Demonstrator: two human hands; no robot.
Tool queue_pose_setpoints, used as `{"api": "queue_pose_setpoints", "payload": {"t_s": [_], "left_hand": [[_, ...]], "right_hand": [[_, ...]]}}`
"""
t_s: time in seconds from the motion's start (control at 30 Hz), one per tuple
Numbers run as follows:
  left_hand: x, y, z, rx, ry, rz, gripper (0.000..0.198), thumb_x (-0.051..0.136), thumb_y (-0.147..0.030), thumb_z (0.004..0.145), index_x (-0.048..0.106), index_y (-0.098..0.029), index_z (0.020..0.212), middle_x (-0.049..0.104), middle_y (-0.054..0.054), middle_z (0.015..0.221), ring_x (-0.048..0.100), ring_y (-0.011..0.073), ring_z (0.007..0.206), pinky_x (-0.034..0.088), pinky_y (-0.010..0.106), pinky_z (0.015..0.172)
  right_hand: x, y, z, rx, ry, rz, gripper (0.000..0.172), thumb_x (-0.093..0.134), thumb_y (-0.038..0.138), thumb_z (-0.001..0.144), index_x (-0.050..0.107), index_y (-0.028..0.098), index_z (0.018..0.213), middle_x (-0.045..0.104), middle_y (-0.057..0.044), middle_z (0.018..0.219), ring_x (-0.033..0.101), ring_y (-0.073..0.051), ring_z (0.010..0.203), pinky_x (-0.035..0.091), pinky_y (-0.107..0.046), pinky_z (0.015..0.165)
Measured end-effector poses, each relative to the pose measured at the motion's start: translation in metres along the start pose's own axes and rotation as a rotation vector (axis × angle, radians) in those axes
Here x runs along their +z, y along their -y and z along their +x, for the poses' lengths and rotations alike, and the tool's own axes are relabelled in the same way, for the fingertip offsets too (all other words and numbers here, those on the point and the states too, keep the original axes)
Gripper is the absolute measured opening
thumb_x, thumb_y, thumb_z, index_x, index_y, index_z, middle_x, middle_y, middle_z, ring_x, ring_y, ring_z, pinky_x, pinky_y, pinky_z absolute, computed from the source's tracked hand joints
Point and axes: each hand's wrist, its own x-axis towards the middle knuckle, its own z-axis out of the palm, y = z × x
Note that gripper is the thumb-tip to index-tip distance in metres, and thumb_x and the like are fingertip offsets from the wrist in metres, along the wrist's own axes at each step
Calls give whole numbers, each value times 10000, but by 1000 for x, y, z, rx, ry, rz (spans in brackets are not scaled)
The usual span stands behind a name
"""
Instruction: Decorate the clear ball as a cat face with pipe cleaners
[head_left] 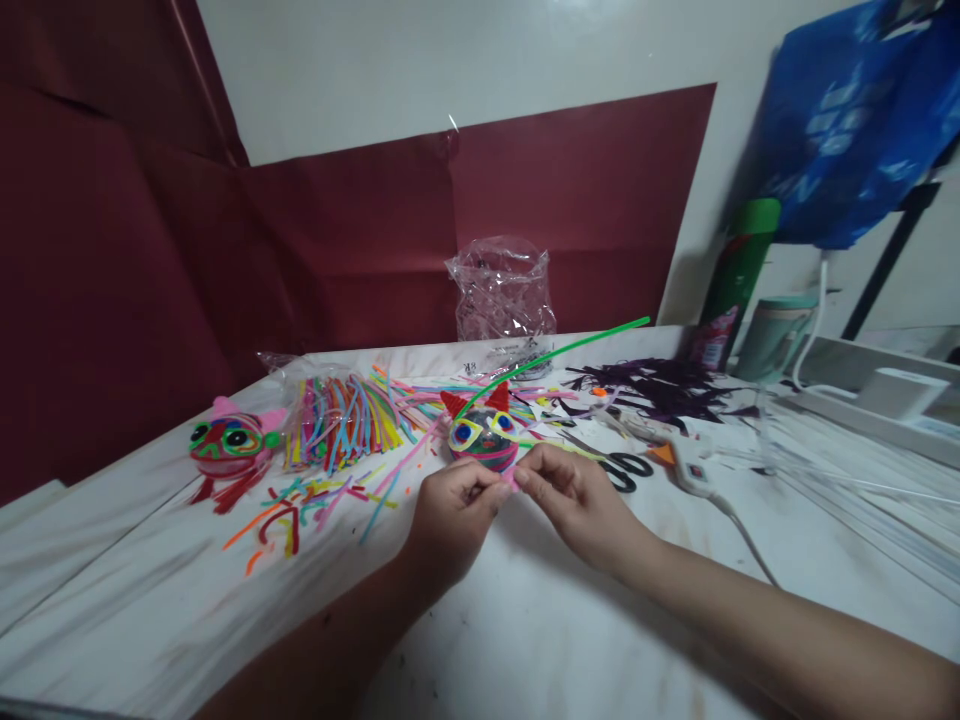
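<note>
A small round pipe-cleaner figure (484, 435) with red ears and big eyes stands on the white table (525, 620). A long green pipe cleaner (570, 350) slants up and to the right from it. My left hand (450, 515) and my right hand (570, 495) meet just in front of the figure. Both hands are closed in a pinch on a short pink pipe-cleaner piece (510, 478) at the figure's base.
A finished red and pink figure (229, 445) sits at the left. A bag of coloured pipe cleaners (345, 420) and loose cut pieces (300, 510) lie beside it. Scissors (626, 468), a glue gun (690, 468), purple scraps (652, 385) and a clear plastic bag (504, 295) lie beyond.
</note>
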Motion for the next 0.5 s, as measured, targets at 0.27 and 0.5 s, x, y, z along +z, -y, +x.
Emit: {"api": "queue_pose_setpoints", "payload": {"t_s": [0.27,0.5], "left_hand": [[-8,6,9,-243,81,-225,224,644,-331,665,545,-147,585,366,-75,463,278,43,425,218,188,412],[-7,6,10,-212,90,-161,225,631,-341,655,548,-149,572,384,-66,469,306,54,447,254,194,434]], "right_hand": [[-17,-2,18,43,95,48,306,472,448,870,612,179,829,588,-10,682,530,-141,629,453,-268,618],[-14,-2,15,58,142,37,292,512,438,841,567,180,715,555,2,657,504,-131,626,420,-251,600]]}}
